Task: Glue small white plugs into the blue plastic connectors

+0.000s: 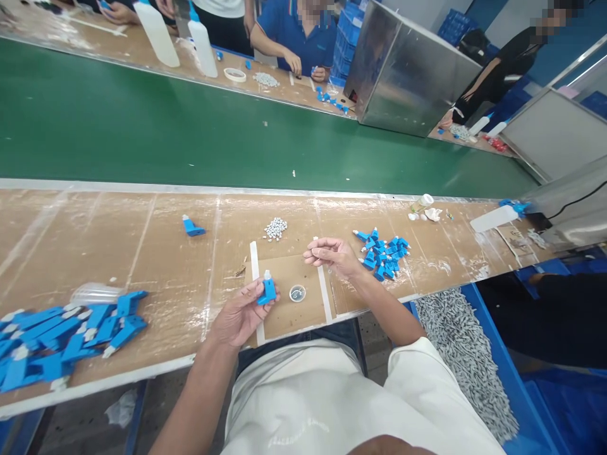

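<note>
My left hand (241,313) holds a small blue plastic connector (267,291) with a white tip, upright, above the bench's near edge. My right hand (332,254) hovers a little further out, thumb and fingertips pinched together; whether something tiny sits between them I cannot tell. Between the hands a small round clear dish (297,292) rests on the wooden bench (165,265). A pile of small white caps (275,228) lies just beyond. Several blue connectors (385,254) are heaped right of my right hand.
A large heap of blue connectors (66,338) covers the bench's left end, with one lone connector (193,227) further out. A green conveyor belt (190,126) runs behind the bench. Other people work on its far side by white bottles (156,31) and a metal box (408,69). A blue bin of grey parts (465,360) stands at my right.
</note>
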`<state>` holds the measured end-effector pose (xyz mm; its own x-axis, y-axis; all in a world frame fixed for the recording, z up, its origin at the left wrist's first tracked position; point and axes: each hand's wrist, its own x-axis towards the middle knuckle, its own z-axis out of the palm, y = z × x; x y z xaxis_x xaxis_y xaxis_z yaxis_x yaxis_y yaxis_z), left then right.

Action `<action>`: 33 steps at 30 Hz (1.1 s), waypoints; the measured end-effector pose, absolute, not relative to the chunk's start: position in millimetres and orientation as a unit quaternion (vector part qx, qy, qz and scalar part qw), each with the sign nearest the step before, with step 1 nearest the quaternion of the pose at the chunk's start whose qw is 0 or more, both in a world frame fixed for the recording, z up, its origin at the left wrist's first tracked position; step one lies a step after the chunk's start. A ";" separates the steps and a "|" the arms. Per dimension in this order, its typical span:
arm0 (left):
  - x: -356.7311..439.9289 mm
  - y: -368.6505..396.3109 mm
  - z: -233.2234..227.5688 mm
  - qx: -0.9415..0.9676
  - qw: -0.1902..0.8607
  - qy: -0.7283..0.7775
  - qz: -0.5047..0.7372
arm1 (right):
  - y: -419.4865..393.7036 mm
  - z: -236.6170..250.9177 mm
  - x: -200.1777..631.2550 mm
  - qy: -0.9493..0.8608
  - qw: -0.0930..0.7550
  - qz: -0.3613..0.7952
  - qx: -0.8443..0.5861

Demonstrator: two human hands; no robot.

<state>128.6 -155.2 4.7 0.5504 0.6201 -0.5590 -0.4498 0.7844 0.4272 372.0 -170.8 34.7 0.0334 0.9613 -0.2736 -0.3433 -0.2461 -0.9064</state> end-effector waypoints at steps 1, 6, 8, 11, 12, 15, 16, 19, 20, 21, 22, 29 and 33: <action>128.4 -155.5 4.7 0.116 0.872 0.364 0.307 | -172.1 35.0 371.3 -0.313 0.529 0.618 -0.489; 126.2 -156.2 0.9 0.132 0.875 0.360 0.295 | -176.8 37.8 367.4 -0.304 0.545 0.611 -0.488; 126.1 -156.8 -0.1 0.137 0.875 0.356 0.297 | -178.0 39.3 367.3 -0.303 0.542 0.612 -0.490; 128.8 -158.6 2.8 0.138 0.873 0.348 0.313 | -181.0 42.0 367.5 -0.304 0.533 0.616 -0.494; 130.6 -159.0 4.8 0.139 0.873 0.342 0.318 | -182.3 43.1 367.0 -0.307 0.529 0.617 -0.495; 137.2 -156.8 10.8 0.153 0.883 0.312 0.316 | -185.8 47.3 363.7 -0.323 0.518 0.618 -0.495; 139.5 -155.1 12.2 0.159 0.887 0.300 0.313 | -186.7 49.0 361.8 -0.330 0.514 0.620 -0.493; 145.3 -150.8 15.4 0.175 0.898 0.270 0.300 | -189.4 54.5 354.3 -0.341 0.503 0.627 -0.487; 146.9 -150.2 16.4 0.180 0.900 0.261 0.297 | -190.2 56.1 351.6 -0.342 0.497 0.630 -0.489; 148.4 -150.0 17.4 0.185 0.903 0.254 0.294 | -190.8 57.2 349.3 -0.342 0.493 0.633 -0.490; 149.7 -150.1 18.4 0.188 0.905 0.247 0.292 | -191.3 57.9 347.3 -0.341 0.489 0.634 -0.492; 154.5 -150.0 20.9 0.190 0.909 0.239 0.283 | -191.8 53.9 344.7 -0.366 0.485 0.610 -0.508; 154.9 -148.9 16.7 0.205 0.909 0.239 0.274 | -191.8 51.7 345.0 -0.372 0.486 0.606 -0.507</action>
